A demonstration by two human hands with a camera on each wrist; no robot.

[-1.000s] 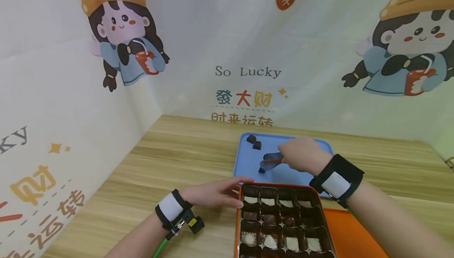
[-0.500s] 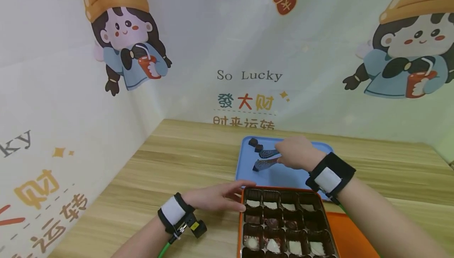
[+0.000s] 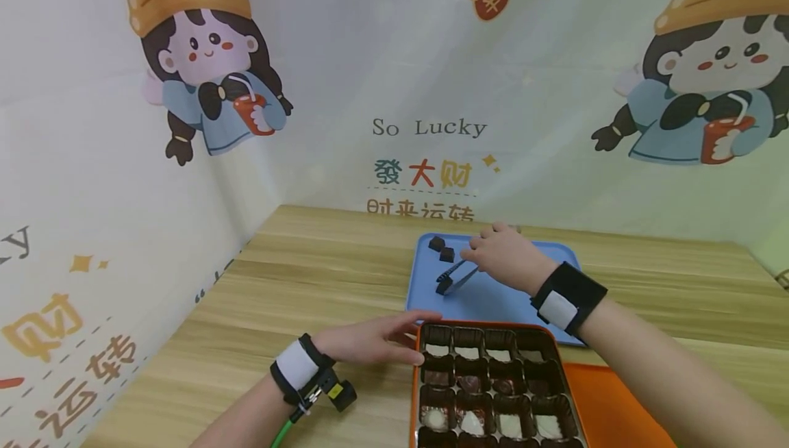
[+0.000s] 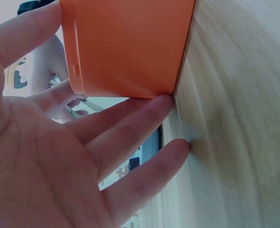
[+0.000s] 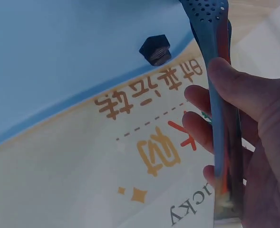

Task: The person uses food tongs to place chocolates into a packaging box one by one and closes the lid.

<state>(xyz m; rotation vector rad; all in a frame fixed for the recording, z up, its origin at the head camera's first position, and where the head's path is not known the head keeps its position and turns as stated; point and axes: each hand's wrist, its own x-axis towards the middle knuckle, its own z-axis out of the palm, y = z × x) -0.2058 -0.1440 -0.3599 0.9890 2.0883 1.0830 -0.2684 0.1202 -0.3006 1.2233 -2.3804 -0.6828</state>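
Note:
My right hand [image 3: 508, 256] grips a pair of metal tongs [image 3: 459, 275] over the blue tray [image 3: 493, 304]. Its perforated heads point down on either side of a dark chocolate cube [image 3: 444, 286]. Thumb and fingers wrap the tong arms in the right wrist view, where the tips run out of frame. Two other chocolate cubes [image 3: 442, 249] lie near the tray's far left corner. My left hand [image 3: 376, 342], fingers extended, touches the far left corner of an orange box [image 4: 125, 47]. Inside that box is a brown compartment insert [image 3: 487, 383] with white and dark chocolates.
An orange flat panel [image 3: 616, 403] lies right of the box, partly under my right forearm. The box stands close in front of the tray, overlapping its near edge in the head view. A printed cloth [image 3: 333, 92] hangs behind the wooden table [image 3: 333, 256].
The tongs have turned from lying low to pointing down around the near chocolate cube, and my right hand has shifted up and left. My left hand stays at the box.

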